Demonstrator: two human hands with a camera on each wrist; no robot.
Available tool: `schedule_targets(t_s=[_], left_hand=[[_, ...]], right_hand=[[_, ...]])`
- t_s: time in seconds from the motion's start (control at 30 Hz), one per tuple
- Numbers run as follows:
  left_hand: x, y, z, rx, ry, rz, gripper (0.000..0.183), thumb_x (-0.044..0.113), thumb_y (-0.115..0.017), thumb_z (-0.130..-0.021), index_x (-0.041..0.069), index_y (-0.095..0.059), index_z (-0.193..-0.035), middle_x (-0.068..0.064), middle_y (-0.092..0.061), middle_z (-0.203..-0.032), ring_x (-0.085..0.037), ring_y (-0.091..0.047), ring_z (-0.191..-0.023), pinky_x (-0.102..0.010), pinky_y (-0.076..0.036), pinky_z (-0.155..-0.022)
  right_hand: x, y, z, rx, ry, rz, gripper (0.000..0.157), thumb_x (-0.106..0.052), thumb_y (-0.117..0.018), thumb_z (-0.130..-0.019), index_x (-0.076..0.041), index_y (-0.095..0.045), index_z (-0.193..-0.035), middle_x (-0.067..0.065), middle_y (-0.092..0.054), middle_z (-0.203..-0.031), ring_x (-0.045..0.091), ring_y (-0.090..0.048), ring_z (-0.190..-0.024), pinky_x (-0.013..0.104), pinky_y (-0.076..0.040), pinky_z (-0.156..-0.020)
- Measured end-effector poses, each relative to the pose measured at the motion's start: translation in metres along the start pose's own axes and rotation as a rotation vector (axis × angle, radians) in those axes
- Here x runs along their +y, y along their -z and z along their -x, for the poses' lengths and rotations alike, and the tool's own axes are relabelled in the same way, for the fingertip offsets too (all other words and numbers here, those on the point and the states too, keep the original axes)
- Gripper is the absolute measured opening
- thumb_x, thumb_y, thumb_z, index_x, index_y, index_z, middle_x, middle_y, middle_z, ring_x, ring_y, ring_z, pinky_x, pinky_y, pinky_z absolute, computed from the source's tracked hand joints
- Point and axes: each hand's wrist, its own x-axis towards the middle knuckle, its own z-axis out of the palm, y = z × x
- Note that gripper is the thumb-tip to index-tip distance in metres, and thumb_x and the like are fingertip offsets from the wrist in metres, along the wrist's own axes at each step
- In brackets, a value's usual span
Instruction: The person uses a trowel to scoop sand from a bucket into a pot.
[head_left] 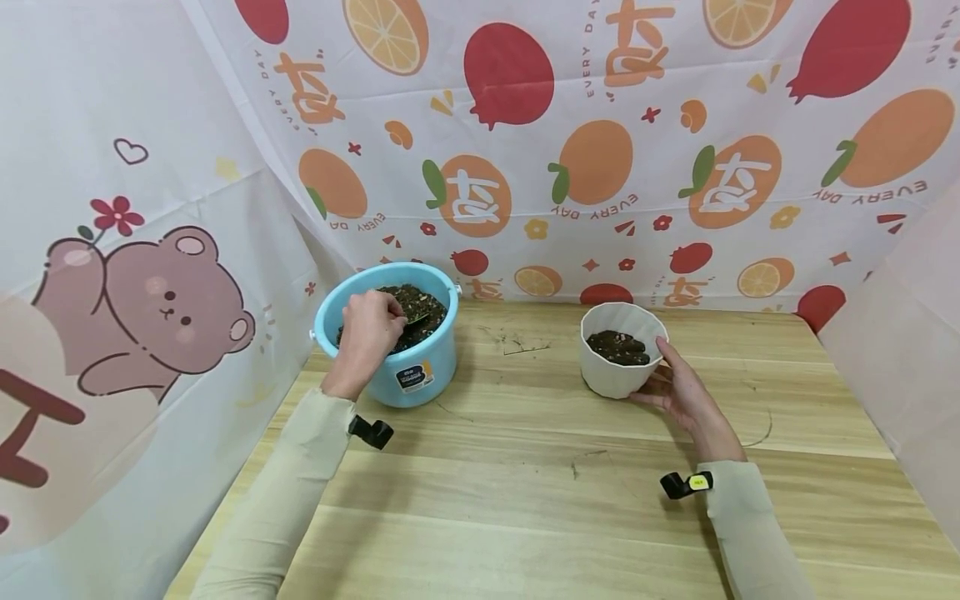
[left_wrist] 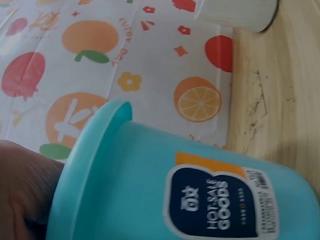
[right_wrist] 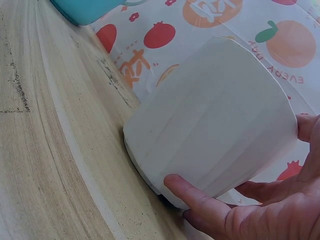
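Note:
A light blue bucket (head_left: 420, 367) full of dark soil (head_left: 427, 304) stands at the back left of the table. My left hand (head_left: 369, 333) reaches over its rim with curled fingers and pinches a small, thin green tool (head_left: 417, 320) at the soil; most of the tool is hidden. In the left wrist view, the bucket wall (left_wrist: 140, 175) covers much of that hand. To the right, a white ribbed flower pot (head_left: 611, 379) holds some soil (head_left: 618, 348). My right hand (head_left: 678, 387) grips this pot from its right side, one digit at the rim and other fingers low by the base.
Bits of spilled soil (head_left: 517, 343) dot the wooden table (head_left: 517, 483) between bucket and pot. A fruit-print cloth (head_left: 540, 217) hangs along the back edge, and a bear-print cloth (head_left: 172, 300) closes off the left side.

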Motion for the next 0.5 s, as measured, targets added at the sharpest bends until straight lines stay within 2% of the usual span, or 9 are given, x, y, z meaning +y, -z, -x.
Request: schedule_targets(t_s=[0.1, 0.23, 0.37, 0.5], left_hand=[[-0.001, 0.005, -0.006, -0.017, 0.036, 0.003, 0.013, 0.008, -0.069, -0.092, 0.000, -0.077, -0.086, -0.018, -0.077, -0.085, -0.032, -0.070, -0.074, -0.053, -0.055, -0.085], [-0.005, 0.012, -0.014, -0.045, 0.095, 0.006, 0.010, 0.011, -0.074, -0.090, 0.002, -0.079, -0.086, -0.017, -0.077, -0.087, -0.032, -0.069, -0.079, -0.052, -0.054, -0.086], [-0.010, 0.015, -0.017, -0.058, 0.152, 0.014, 0.009, 0.012, -0.076, -0.089, 0.005, -0.080, -0.086, -0.015, -0.078, -0.086, -0.029, -0.067, -0.077, -0.045, -0.054, -0.078], [-0.010, 0.013, -0.015, -0.046, 0.139, 0.007, 0.009, 0.013, -0.076, -0.089, 0.005, -0.079, -0.085, -0.014, -0.078, -0.086, -0.029, -0.068, -0.074, -0.045, -0.055, -0.075]], right_hand=[[-0.001, -0.001, 0.001, -0.009, 0.002, -0.010, 0.085, -0.067, -0.034, -0.101, -0.017, -0.006, -0.165, 0.028, -0.008, -0.168, 0.048, -0.021, -0.153, 0.056, -0.049, -0.106], [-0.001, -0.001, 0.000, -0.018, 0.007, -0.008, 0.086, -0.068, -0.034, -0.101, -0.017, -0.005, -0.165, 0.027, -0.007, -0.168, 0.048, -0.020, -0.153, 0.056, -0.049, -0.106], [-0.001, -0.002, 0.001, -0.023, 0.001, -0.004, 0.086, -0.067, -0.033, -0.102, -0.018, -0.004, -0.165, 0.027, -0.006, -0.168, 0.047, -0.020, -0.154, 0.058, -0.046, -0.108], [-0.002, -0.003, -0.001, -0.021, 0.003, -0.011, 0.085, -0.067, -0.034, -0.102, -0.019, -0.004, -0.165, 0.027, -0.006, -0.169, 0.047, -0.020, -0.154, 0.059, -0.045, -0.109]])
